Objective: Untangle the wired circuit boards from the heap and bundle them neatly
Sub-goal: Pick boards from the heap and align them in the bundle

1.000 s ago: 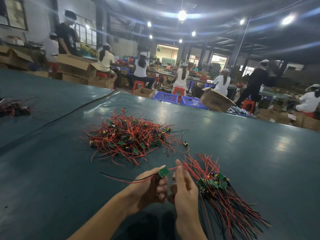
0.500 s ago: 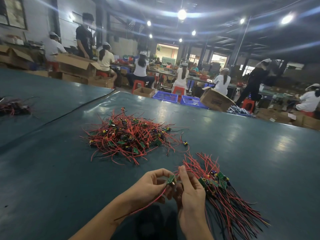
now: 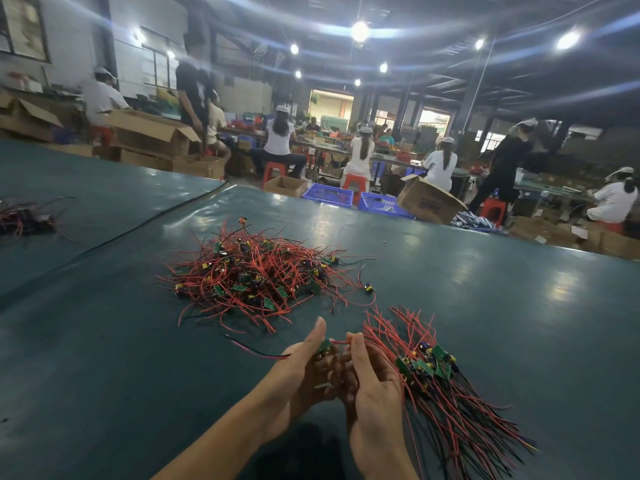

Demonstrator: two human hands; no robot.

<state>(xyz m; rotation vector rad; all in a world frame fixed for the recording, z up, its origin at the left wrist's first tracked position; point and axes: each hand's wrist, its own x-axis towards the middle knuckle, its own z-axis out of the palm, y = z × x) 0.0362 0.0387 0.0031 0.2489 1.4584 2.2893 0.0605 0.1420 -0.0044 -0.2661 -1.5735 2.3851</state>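
A tangled heap (image 3: 256,275) of small green circuit boards with red and black wires lies on the dark green table (image 3: 485,306), beyond my hands. To the right lies a sorted bundle (image 3: 436,382) with its boards side by side and its wires fanned toward me. My left hand (image 3: 304,368) holds one green board (image 3: 324,346) between thumb and fingers; its red and black wires trail off to the left. My right hand (image 3: 367,379) pinches that board's red wire just right of the board, beside the bundle.
Another small wire pile (image 3: 24,220) sits at the far left on a neighbouring table. Beyond the table's far edge are cardboard boxes (image 3: 429,202), blue crates (image 3: 329,195), red stools and several seated and standing workers.
My left hand turned the board so its long wires now point left along the table instead of hanging toward me. My right hand shifted its pinch onto the red wire by the board.
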